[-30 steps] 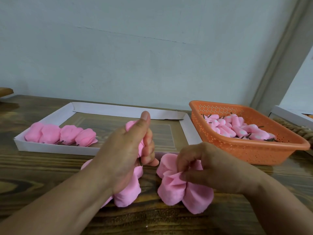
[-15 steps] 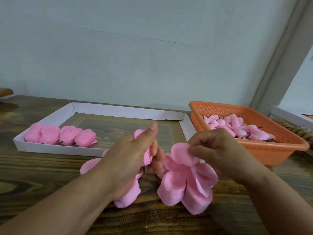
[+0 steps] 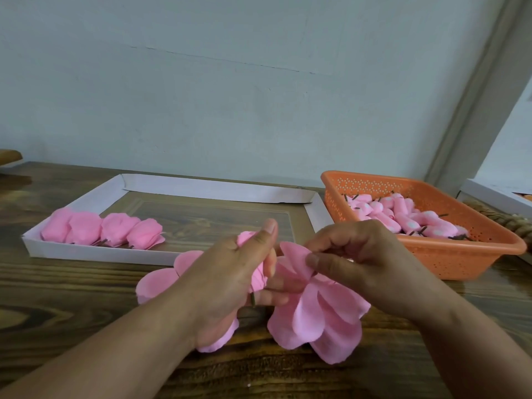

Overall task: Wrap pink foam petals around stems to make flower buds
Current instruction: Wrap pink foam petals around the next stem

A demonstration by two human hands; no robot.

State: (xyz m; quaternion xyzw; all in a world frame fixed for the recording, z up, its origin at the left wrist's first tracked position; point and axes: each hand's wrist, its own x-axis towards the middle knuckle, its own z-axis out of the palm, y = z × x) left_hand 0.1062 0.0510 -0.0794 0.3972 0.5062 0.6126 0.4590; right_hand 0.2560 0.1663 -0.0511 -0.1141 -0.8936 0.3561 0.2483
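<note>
We take the bud [image 3: 254,272] as our landmark. Our left hand [image 3: 227,283] forms the holding grip: fingers and thumb are curled fully round the bud, thumb pointing up along it, with no gap showing. The bud's long axis runs near upright, tilted slightly away from us; the dark stem [image 3: 253,300] protrudes below the grip, just under the bud.

Immediately right of the bud, our right hand [image 3: 365,263] pinches one pink foam petal [image 3: 293,264] between thumb and fingertips. This petal touches, or all but touches, the bud's right flank. The right hand is therefore the nearer hand for the coming wrap, which we judge must carry the petal leftward and around the upright axis while the left grip holds the stem steady.

Below and right of the bud, a cluster of loose petals [image 3: 319,321] hangs from the pinched petal down to the worktop [image 3: 57,298]. More petals [image 3: 157,283] lie left of the bud, partly hidden by the left hand.

Behind the bud to the left stands a white tray [image 3: 95,250] with wrapped flowers [image 3: 100,230]; behind it to the right, an orange basket [image 3: 431,254] of stemmed cores [image 3: 403,216].

No brand, label or legible writing is visible.
</note>
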